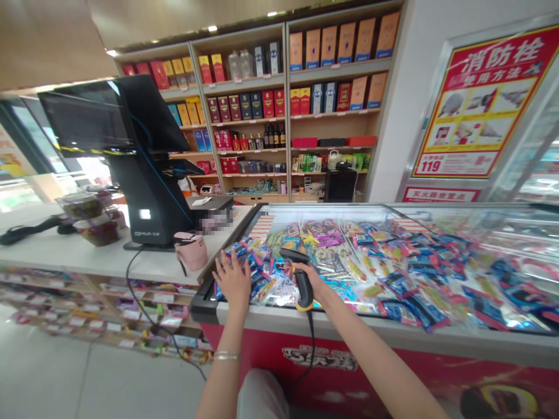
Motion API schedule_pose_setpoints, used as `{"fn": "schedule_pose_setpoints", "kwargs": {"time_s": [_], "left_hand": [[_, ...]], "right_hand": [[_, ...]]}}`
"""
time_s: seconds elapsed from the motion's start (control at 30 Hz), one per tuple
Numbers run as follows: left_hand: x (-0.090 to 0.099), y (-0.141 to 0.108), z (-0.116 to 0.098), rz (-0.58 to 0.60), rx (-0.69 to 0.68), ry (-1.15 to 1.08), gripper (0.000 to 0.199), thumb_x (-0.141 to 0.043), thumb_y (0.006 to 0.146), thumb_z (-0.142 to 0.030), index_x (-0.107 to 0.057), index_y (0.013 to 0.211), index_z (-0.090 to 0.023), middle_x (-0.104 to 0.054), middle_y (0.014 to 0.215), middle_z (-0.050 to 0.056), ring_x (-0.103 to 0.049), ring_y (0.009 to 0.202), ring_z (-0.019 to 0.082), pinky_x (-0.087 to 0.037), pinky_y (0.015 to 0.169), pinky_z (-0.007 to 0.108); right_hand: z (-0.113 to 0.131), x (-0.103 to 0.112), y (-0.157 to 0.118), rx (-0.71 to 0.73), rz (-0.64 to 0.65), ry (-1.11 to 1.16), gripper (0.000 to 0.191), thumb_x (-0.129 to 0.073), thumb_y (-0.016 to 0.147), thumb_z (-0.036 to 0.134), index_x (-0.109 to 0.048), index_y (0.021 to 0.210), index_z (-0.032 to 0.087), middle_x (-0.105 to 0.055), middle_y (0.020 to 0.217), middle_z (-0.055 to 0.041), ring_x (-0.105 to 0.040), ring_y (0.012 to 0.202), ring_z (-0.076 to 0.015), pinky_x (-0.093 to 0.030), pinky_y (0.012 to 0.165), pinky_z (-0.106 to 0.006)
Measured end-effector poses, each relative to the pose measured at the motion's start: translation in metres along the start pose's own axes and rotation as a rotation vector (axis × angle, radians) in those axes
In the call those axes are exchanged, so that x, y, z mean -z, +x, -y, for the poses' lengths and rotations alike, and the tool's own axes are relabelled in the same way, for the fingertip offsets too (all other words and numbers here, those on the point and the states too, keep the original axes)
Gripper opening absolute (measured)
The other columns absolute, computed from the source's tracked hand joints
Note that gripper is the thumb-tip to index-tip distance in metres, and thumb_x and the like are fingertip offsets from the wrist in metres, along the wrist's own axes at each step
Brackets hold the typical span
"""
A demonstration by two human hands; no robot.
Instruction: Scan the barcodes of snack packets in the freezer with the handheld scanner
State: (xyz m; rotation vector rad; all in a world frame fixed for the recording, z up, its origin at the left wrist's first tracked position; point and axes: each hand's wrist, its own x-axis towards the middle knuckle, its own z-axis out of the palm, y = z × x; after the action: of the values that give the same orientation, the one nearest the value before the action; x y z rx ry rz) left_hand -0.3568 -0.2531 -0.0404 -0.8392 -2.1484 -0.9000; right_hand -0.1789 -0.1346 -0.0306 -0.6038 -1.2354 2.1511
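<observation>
My right hand point(309, 278) is wrapped round the handle of a black and yellow barcode scanner point(304, 288), its head tilted to the left above the glass. From its base a black cable hangs down the front of the freezer. Fingers spread, my left hand point(233, 282) lies on blue and pink snack packets point(262, 270) at the left end of the freezer top. More of these packets point(419, 262) are strewn over the glass to the right. Whether my left fingers touch one single packet cannot be made out.
A glass-topped chest freezer point(257, 314) stands before me. Left of it, a white counter point(152, 262) bears a black checkout terminal point(148, 192), a pink cup-like container point(191, 251) and tubs of food point(96, 224). Shelves of boxed goods point(248, 105) line the back wall.
</observation>
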Motion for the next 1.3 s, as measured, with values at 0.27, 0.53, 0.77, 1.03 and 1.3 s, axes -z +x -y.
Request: {"fn": "schedule_pose_setpoints", "kwargs": {"time_s": [0.27,0.53,0.77,1.03,1.3], "left_hand": [[0.001,-0.002,0.002,-0.018,-0.008,-0.031,0.056,-0.038,0.092,-0.037,-0.039,0.142,-0.013,-0.032,0.149,0.023,-0.035,0.135,0.036,-0.033,0.105,0.058],[0.002,-0.001,0.001,0.01,-0.01,0.008,0.058,-0.036,0.092,-0.036,-0.036,0.142,-0.008,-0.034,0.148,0.024,-0.036,0.133,0.037,-0.033,0.106,0.054],[0.014,0.007,-0.016,-0.034,-0.003,-0.027,0.06,-0.039,0.09,-0.035,-0.033,0.143,-0.008,-0.033,0.147,0.024,-0.03,0.137,0.036,-0.027,0.11,0.056],[0.013,0.012,-0.132,0.04,-0.333,-0.377,0.055,-0.045,0.088,-0.027,-0.035,0.139,-0.008,-0.04,0.142,0.025,-0.036,0.135,0.032,-0.035,0.107,0.05],[-0.041,-0.009,-0.237,0.796,-0.745,-0.468,0.068,-0.067,0.075,-0.03,-0.039,0.136,-0.016,-0.049,0.137,0.019,-0.051,0.124,0.029,-0.045,0.097,0.039]], "right_hand": [[-0.001,0.002,0.001,-0.019,-0.018,0.016,0.021,-0.066,0.071,0.028,-0.071,0.082,0.012,-0.066,0.062,-0.0033,-0.052,0.042,-0.0084,-0.043,0.041,-0.019],[0.001,0.0,-0.002,-0.005,-0.024,0.053,0.018,-0.065,0.071,0.028,-0.069,0.078,0.012,-0.066,0.061,-0.0026,-0.052,0.042,-0.0083,-0.043,0.042,-0.019],[0.028,0.015,-0.024,0.022,-0.07,0.044,0.017,-0.064,0.072,0.029,-0.069,0.078,0.014,-0.064,0.055,-0.0014,-0.051,0.04,-0.0092,-0.039,0.038,-0.019],[0.101,0.072,-0.067,0.207,-0.145,0.098,0.018,-0.063,0.073,0.026,-0.07,0.085,0.013,-0.066,0.06,-0.0009,-0.053,0.042,-0.0085,-0.044,0.04,-0.018],[0.145,0.146,-0.131,0.266,-0.328,0.122,0.017,-0.064,0.075,0.026,-0.067,0.086,0.014,-0.061,0.054,0.0004,-0.051,0.04,-0.0087,-0.044,0.036,-0.017]]}}
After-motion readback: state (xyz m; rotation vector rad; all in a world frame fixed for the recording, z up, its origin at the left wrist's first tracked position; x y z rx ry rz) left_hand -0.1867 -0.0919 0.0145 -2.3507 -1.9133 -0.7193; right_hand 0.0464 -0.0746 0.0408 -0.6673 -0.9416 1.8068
